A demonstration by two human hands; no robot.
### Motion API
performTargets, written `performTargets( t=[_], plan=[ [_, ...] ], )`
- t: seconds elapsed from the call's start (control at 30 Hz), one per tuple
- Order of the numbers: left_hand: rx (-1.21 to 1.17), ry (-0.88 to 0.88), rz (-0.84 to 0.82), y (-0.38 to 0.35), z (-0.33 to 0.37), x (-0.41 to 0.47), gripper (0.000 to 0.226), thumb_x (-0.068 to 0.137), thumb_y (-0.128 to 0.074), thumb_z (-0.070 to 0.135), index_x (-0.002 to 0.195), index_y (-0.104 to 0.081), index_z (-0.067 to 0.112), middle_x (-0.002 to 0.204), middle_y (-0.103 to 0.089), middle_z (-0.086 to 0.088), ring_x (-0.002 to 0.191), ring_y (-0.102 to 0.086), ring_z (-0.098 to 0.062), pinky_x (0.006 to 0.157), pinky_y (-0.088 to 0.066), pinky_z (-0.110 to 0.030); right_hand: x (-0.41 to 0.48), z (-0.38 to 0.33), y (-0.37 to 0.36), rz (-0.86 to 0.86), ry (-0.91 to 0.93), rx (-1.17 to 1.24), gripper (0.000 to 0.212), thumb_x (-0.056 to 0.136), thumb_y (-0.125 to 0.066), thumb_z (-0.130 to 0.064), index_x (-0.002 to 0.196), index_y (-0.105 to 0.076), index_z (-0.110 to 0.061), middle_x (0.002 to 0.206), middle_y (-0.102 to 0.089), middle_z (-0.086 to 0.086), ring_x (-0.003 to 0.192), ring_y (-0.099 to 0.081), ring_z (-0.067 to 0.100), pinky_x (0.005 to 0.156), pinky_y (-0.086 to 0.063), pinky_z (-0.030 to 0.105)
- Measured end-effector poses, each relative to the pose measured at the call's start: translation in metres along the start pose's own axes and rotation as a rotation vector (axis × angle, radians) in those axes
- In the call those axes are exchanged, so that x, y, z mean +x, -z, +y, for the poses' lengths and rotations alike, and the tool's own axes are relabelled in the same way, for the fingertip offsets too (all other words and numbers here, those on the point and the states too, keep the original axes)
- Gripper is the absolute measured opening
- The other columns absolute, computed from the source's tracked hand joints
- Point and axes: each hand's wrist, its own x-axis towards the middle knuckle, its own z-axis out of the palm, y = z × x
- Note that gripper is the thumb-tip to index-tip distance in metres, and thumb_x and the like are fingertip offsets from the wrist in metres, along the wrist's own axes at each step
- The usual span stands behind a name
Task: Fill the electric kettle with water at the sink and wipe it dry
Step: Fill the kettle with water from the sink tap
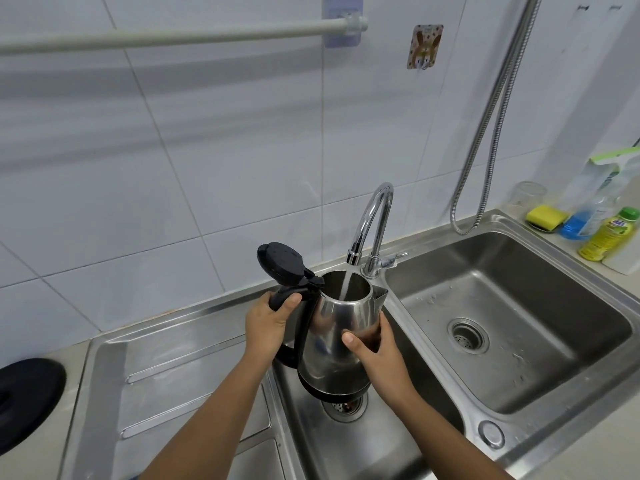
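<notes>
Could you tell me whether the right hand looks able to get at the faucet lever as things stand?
Probably not at once: the right hand steadies the kettle body under the running faucet. The lever itself stands unobstructed just behind the kettle's spout, so letting go should free the way.

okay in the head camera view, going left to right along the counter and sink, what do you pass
Black round base → draining board → left hand on the kettle handle → kettle under the running tap → right hand → right sink basin → yellow sponge → green-capped bottle.
</notes>
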Motion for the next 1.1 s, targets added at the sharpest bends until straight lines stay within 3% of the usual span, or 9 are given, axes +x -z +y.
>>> performTargets(
  t=[0.23,0.63,0.73,0.8,0.87,0.93,1.0,1.1],
  plan=[
    [-0.009,-0.004,0.013,0.002,-0.005,-0.002,0.014,0.084,-0.065,0.044,0.078,-0.060,0.032,0.077,-0.067,0.003,0.076,-0.064,-0.018,0.062,-0.043,-0.025,0.002,0.002,-0.002,-0.020,0.002,-0.009,0.128,0.053,-0.081,-0.077,0.159,-0.026,-0.028,0.153,-0.048,0.001,0.140,-0.046,0.022,0.115,-0.041,0.048],
    [-0.004,-0.011,0.027,0.003,-0.005,-0.002,0.020,0.082,-0.065,0.049,0.077,-0.060,0.030,0.070,-0.065,0.003,0.069,-0.061,-0.012,0.058,-0.039,-0.025,0.003,0.001,-0.002,-0.015,-0.001,-0.001,0.131,0.051,-0.081,-0.077,0.158,-0.027,-0.026,0.154,-0.047,0.002,0.141,-0.045,0.023,0.116,-0.040,0.049],
    [-0.002,0.000,0.029,0.004,-0.004,0.000,0.020,0.082,-0.065,0.049,0.078,-0.060,0.030,0.070,-0.065,0.003,0.069,-0.061,-0.011,0.058,-0.038,-0.024,0.003,0.001,0.000,-0.002,0.007,-0.006,0.116,0.062,-0.073,-0.079,0.157,-0.033,-0.025,0.151,-0.051,0.003,0.140,-0.047,0.022,0.116,-0.039,0.048],
    [0.011,0.001,0.024,0.005,-0.003,0.002,0.019,0.083,-0.065,0.049,0.078,-0.059,0.031,0.071,-0.065,0.006,0.070,-0.060,-0.009,0.058,-0.038,-0.023,0.006,-0.003,0.004,0.052,0.053,-0.046,0.099,0.075,-0.059,-0.080,0.156,-0.035,-0.028,0.154,-0.047,-0.006,0.141,-0.043,0.013,0.117,-0.035,0.038],
    [0.026,-0.007,0.017,0.007,-0.002,0.003,0.019,0.083,-0.065,0.048,0.079,-0.058,0.031,0.071,-0.064,0.007,0.071,-0.060,-0.008,0.059,-0.037,-0.022,0.017,-0.008,0.013,0.157,0.113,-0.134,0.080,0.087,-0.048,-0.071,0.156,-0.033,-0.032,0.155,-0.038,-0.014,0.141,-0.032,0.002,0.113,-0.026,0.027],
    [0.029,-0.015,0.015,0.008,-0.002,0.004,0.018,0.083,-0.065,0.047,0.080,-0.058,0.031,0.072,-0.064,0.008,0.072,-0.061,-0.010,0.059,-0.038,-0.022,0.038,-0.010,0.027,0.272,0.138,-0.301,0.064,0.101,-0.047,-0.050,0.158,-0.030,-0.026,0.162,-0.031,-0.008,0.146,-0.024,0.004,0.117,-0.019,0.028],
    [0.011,-0.011,0.019,0.009,-0.004,0.004,0.017,0.083,-0.065,0.046,0.081,-0.059,0.031,0.075,-0.066,0.008,0.075,-0.064,-0.014,0.061,-0.040,-0.024,0.063,-0.012,0.044,0.312,0.100,-0.525,0.062,0.106,-0.048,-0.030,0.160,-0.023,-0.018,0.168,-0.019,0.000,0.154,-0.016,0.018,0.122,-0.014,0.036],
    [-0.015,0.001,0.015,0.009,-0.004,0.005,0.014,0.084,-0.065,0.046,0.081,-0.059,0.034,0.079,-0.067,0.007,0.079,-0.066,-0.017,0.064,-0.044,-0.027,0.093,-0.021,0.061,0.250,0.044,-0.839,0.070,0.103,-0.046,-0.015,0.162,-0.010,-0.013,0.171,-0.004,0.004,0.154,-0.012,0.029,0.123,-0.015,0.041]
  ],
)
